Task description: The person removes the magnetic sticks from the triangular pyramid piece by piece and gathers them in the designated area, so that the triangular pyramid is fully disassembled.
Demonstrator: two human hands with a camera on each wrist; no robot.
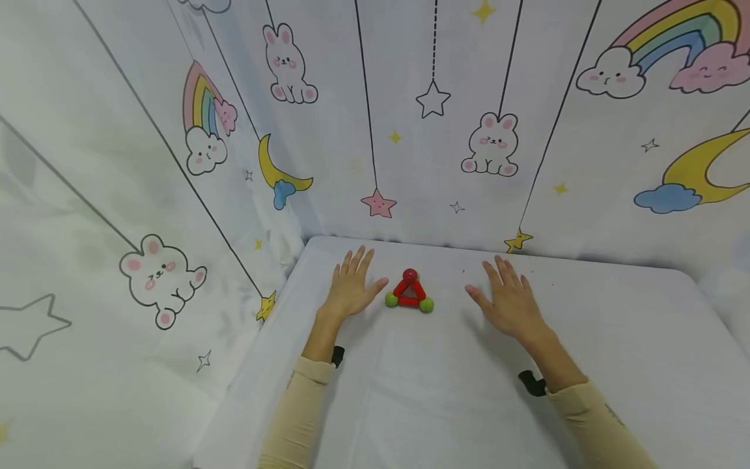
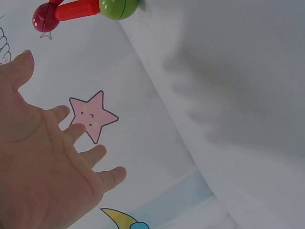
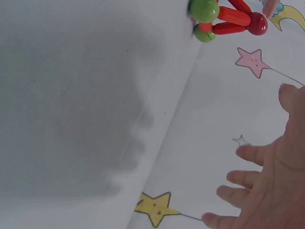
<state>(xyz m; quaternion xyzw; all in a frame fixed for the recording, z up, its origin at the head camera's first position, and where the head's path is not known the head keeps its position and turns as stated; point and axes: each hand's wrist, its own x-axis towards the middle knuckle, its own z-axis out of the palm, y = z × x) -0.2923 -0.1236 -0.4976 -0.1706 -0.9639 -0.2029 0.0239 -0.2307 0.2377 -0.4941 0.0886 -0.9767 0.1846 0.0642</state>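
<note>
My left hand (image 1: 351,290) lies flat on the white surface (image 1: 445,391), fingers straight and a little spread, palm down, holding nothing. My right hand (image 1: 508,301) lies the same way on the other side, fingers straight and relaxed, also holding nothing. The two hands are well apart, and between them sits a small triangle toy (image 1: 409,293) made of red sticks joined by balls: a red ball (image 1: 410,275) at the top corner and two green balls (image 1: 391,299) at the bottom corners. The toy is nearer my left hand, whose thumb points toward the closest green ball but does not touch it; my right hand is farther from it.

My left wrist view shows my open palm with the toy (image 2: 78,10) just beyond the thumb. My right wrist view shows my spread fingers with the toy (image 3: 226,18) up at the far edge.

Behind the surface hangs a cloth backdrop (image 1: 410,130) printed with bunnies, rainbows, moons and a pink star (image 1: 378,203). I wear beige sleeves (image 1: 295,410) on both arms.
</note>
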